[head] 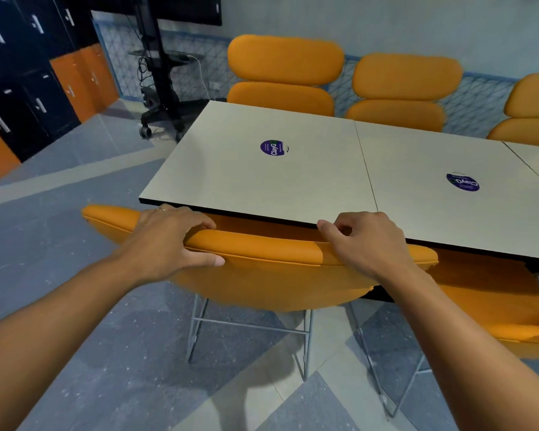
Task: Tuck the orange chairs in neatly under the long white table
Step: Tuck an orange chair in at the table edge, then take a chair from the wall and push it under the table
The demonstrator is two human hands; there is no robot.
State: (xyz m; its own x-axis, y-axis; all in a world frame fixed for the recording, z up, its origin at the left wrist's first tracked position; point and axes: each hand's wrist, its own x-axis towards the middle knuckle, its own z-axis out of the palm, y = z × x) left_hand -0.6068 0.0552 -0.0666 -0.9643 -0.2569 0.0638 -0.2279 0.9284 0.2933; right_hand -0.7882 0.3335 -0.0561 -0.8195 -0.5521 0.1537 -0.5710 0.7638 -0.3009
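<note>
Two hands gripped one chair back, and the move ahead turned on how that back lay vs. the table edge. Going big to small: the long white table (308,169) ran left to right across the view, made of joined panels, w/ its near edge slanting down toward the right. Three orange chairs (399,88) sat along the far side, backs upright and close to the far edge. On the near side, the near chair (262,269) stood directly ahead of the person, its backrest's long axis roughly parallel to the near table edge; the top of the back sat just below and close to that edge, w/ the seat apparently already under the tabletop. Its left end stuck out past the table corner, so it looked off-centre to the left. Another orange chair (495,303) stood to the right, partly under the table.

Left hand (171,241) was wrapped over the backrest top, fingers curled over the front, thumb on the rear face. Right hand (367,244) rested on the top edge, fingers loosely bent, pinching rather than clamping. Both were about equally near; a straight push fwd, perhaps nudged right, seemed what remained.
</note>
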